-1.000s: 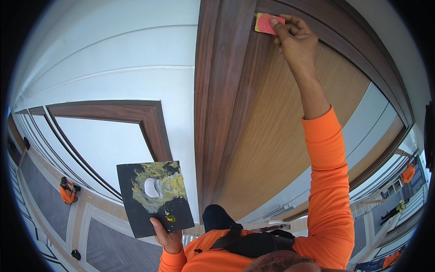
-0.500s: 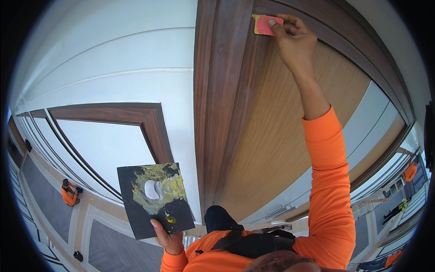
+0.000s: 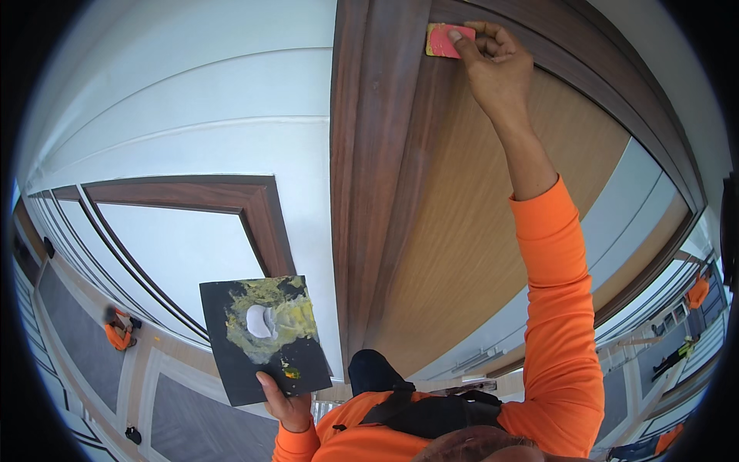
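High up at the dark brown wood frame (image 3: 385, 115), my right hand (image 3: 500, 65) pinches a pink putty spreader (image 3: 453, 40) with yellowish smears along its left edge. The spreader lies against the upper corner of the frame. Low on the left, my left hand (image 3: 286, 402) grips the bottom edge of a flat black board (image 3: 223, 331), thumb on top. A lump of pale putty (image 3: 262, 322) sits on the board, with dried yellow-grey smears and a small orange-yellow spot around it.
White wall panelling (image 3: 192, 92) with a second brown-trimmed frame (image 3: 258, 208) stands to the left. A light wood panel (image 3: 477, 208) fills the right. People in orange tops are on the floor at far left (image 3: 117, 335) and far right. A black object (image 3: 133, 435) lies lower left.
My right hand and the pink spreader have shifted slightly left and up along the frame. The board in my left hand has hardly moved.
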`<state>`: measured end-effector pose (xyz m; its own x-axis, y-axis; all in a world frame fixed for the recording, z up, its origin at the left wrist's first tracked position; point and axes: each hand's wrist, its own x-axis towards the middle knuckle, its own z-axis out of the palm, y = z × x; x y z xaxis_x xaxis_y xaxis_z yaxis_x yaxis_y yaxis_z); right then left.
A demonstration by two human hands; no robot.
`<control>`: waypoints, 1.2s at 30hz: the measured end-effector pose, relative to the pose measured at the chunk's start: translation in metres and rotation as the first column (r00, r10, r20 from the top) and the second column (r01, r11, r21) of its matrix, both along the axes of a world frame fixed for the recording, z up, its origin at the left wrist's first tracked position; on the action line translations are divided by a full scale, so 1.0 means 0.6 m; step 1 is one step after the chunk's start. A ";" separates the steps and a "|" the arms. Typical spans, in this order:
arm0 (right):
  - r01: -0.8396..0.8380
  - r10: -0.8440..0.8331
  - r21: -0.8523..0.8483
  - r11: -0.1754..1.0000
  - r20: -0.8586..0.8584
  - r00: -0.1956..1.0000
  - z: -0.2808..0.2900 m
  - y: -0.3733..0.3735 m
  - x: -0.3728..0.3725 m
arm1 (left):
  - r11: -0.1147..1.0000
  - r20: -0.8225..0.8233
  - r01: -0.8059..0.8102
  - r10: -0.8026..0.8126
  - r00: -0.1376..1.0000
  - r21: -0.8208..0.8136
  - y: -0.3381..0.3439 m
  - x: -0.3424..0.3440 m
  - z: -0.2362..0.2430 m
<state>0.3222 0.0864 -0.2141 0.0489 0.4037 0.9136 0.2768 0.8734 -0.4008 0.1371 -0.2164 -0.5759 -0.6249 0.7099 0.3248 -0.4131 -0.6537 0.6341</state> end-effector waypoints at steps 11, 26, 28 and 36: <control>-0.010 0.015 0.075 0.997 -0.062 0.998 0.002 0.009 0.020 | 0.999 0.005 0.035 -0.035 0.999 0.005 0.001 0.001 0.002; 0.059 -0.057 0.033 0.998 -0.046 0.997 0.002 0.009 0.038 | 0.999 0.015 0.024 -0.023 1.000 -0.040 -0.002 0.002 0.005; 0.047 -0.046 0.034 0.998 -0.050 0.998 0.002 -0.004 0.034 | 1.000 0.038 0.016 -0.015 0.999 -0.026 -0.001 0.002 0.000; 0.010 -0.010 0.028 1.000 -0.013 1.000 0.001 -0.007 0.003 | 0.999 0.006 -0.031 0.031 1.000 -0.027 0.004 -0.001 -0.003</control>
<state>0.3239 0.0822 -0.2134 0.0644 0.3770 0.9240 0.2808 0.8816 -0.3793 0.1365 -0.2143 -0.5779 -0.6486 0.6988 0.3017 -0.3972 -0.6489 0.6490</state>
